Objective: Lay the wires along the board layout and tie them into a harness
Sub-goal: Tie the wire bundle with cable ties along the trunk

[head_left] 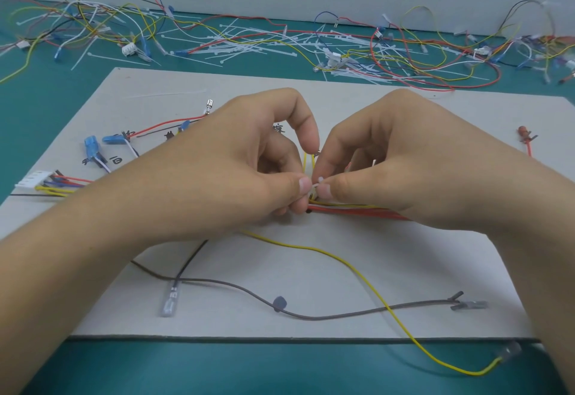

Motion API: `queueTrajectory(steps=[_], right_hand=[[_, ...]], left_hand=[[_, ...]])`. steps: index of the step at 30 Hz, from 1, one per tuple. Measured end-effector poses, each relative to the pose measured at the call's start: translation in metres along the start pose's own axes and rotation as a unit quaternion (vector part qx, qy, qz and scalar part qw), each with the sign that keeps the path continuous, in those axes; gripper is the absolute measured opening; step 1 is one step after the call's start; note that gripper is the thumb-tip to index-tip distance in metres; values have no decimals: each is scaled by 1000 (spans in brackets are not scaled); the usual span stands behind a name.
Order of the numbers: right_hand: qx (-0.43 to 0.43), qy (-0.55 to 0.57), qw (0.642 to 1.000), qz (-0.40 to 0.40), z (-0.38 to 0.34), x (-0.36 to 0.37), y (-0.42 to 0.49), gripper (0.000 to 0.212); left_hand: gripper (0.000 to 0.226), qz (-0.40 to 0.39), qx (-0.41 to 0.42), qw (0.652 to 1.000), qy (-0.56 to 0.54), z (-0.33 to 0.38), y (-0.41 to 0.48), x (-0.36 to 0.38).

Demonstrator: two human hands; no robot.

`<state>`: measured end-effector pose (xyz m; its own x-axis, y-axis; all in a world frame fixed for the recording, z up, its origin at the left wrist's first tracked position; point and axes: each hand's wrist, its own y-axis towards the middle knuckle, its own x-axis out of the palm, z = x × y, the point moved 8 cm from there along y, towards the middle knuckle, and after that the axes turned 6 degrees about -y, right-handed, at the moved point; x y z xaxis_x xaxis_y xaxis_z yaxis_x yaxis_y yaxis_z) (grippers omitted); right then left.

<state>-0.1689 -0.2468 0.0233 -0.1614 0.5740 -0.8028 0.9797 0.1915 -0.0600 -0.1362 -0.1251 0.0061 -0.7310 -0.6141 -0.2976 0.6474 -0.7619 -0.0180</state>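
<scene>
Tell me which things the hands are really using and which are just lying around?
In the job:
left hand and right hand, both pinching the cable tie
wire bundle under it
board
yellow wire and grey wire trailing across the board

Just lying about:
spare ties heaped behind the board
tangled wires by the back wall

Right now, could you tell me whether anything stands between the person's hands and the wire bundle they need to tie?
Nothing visible does. The left hand and right hand both pinch the white cable tie just above the red and yellow wire bundle on the board, thumbs meeting at it.
</scene>
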Motion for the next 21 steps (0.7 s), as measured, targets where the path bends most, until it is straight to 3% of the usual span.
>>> queueTrajectory(steps=[21], right_hand=[[-14,1,1000,-5,-4,2,-1,8]], left_hand=[[25,18,13,1000,8,3,0,-2]])
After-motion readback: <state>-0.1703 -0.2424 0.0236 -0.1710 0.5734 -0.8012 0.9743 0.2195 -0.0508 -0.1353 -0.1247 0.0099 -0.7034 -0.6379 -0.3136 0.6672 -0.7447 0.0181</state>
